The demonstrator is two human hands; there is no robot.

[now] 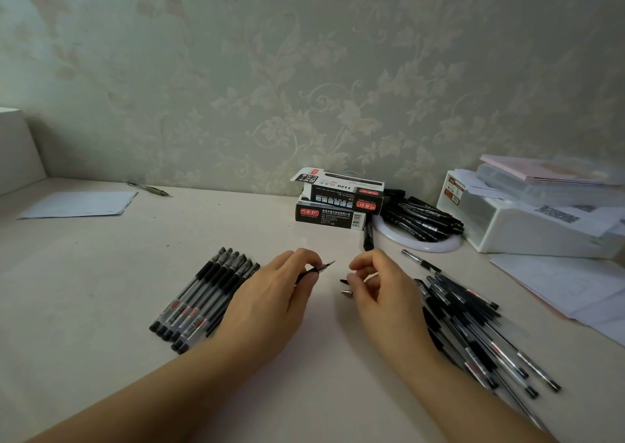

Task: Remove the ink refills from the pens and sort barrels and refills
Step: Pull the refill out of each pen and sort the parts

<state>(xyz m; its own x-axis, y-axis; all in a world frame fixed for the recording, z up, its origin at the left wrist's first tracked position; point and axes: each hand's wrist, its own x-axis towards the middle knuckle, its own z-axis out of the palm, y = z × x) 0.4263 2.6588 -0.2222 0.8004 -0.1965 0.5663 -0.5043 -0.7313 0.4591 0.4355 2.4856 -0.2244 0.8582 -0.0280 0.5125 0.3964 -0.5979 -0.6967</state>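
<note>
My left hand [280,290] pinches a pen [319,268] whose bare refill tip points up and to the right. My right hand [378,287] is a short way to its right, fingers curled, with a small metal tip cone [347,293] and a dark bit showing at its fingertips. A neat row of pens [203,293] lies left of my left hand. A loose heap of pens [473,324] lies right of my right hand, partly under my wrist.
Two stacked pen boxes [338,202] stand behind the hands. A white round dish [419,243] holds several black markers [422,216]. White storage boxes [527,219] and papers [568,283] fill the right side. A sheet [81,204] and a pen [148,188] lie far left.
</note>
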